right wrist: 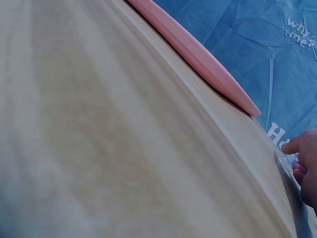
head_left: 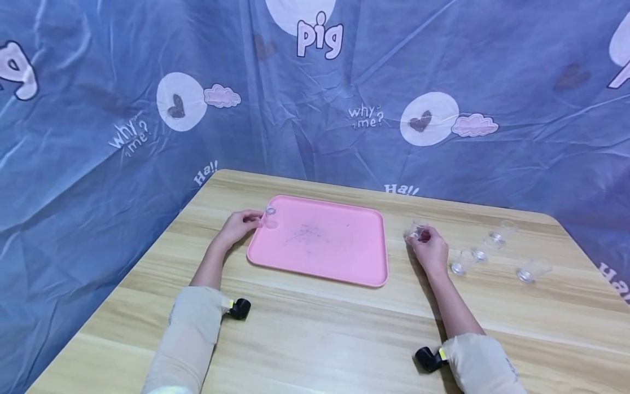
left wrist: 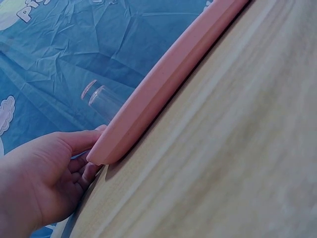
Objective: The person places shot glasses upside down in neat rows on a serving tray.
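Wooden bench (head_left: 315,328) carries a pink tray (head_left: 344,262); left hand (head_left: 238,225) and right hand (head_left: 429,246) each pinch a small glass: tray glass (head_left: 270,215), bench glass (head_left: 416,230).

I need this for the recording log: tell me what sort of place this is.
Probably a makeshift recording corner indoors, not a working kitchen. A wooden table stands against a wrinkled blue cartoon-print cloth hung as a backdrop. On the table there is a pink tray and a few small clear cups.

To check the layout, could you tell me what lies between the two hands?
The pink tray lies between the left hand and right hand, in the head view.
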`<move>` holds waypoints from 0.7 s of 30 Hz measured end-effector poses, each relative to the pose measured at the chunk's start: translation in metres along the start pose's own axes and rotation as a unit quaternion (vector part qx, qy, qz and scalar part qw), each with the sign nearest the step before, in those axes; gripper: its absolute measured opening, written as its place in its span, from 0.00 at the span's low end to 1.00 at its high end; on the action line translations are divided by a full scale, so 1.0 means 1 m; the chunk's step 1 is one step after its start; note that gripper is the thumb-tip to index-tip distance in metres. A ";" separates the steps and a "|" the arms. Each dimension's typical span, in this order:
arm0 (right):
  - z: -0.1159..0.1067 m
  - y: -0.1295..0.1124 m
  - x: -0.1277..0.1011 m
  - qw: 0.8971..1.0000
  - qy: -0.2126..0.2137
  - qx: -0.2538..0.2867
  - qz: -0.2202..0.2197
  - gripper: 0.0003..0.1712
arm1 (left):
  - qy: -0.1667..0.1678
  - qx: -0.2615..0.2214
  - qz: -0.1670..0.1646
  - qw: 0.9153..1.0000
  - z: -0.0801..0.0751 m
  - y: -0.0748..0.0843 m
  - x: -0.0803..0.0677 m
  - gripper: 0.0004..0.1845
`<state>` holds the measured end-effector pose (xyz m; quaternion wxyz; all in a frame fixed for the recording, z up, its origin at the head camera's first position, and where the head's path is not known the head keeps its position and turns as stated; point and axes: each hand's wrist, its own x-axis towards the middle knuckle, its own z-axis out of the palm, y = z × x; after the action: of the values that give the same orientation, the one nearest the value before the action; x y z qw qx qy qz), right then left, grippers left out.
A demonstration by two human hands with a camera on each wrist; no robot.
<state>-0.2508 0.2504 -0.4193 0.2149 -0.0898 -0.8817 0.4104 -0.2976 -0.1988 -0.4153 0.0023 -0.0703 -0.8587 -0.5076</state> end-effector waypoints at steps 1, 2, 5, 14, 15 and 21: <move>0.000 -0.002 -0.001 1.000 -0.008 0.003 -0.005 0.18 | 0.001 -0.002 0.000 1.000 0.000 0.000 0.000 0.18; 0.000 -0.004 -0.001 1.000 -0.017 0.004 -0.010 0.18 | 0.002 -0.003 0.001 1.000 0.001 0.000 0.000 0.18; 0.000 -0.012 -0.004 0.999 -0.043 0.007 -0.022 0.17 | 0.002 0.001 0.001 1.000 0.001 0.000 -0.001 0.19; 0.006 -0.036 -0.008 0.992 -0.118 0.015 -0.048 0.18 | 0.001 0.006 -0.004 1.000 0.001 0.001 -0.001 0.19; 0.007 -0.040 -0.008 0.991 -0.126 0.015 -0.052 0.18 | 0.000 0.006 -0.005 1.000 0.001 0.001 -0.001 0.19; 0.012 -0.065 -0.008 0.985 -0.153 0.019 -0.073 0.18 | 0.000 -0.011 -0.003 1.000 0.000 0.000 -0.001 0.19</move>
<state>-0.2478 0.1978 -0.3793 0.1091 0.0429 -0.9004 0.4190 -0.2963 -0.1989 -0.4157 0.0003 -0.0681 -0.8535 -0.5167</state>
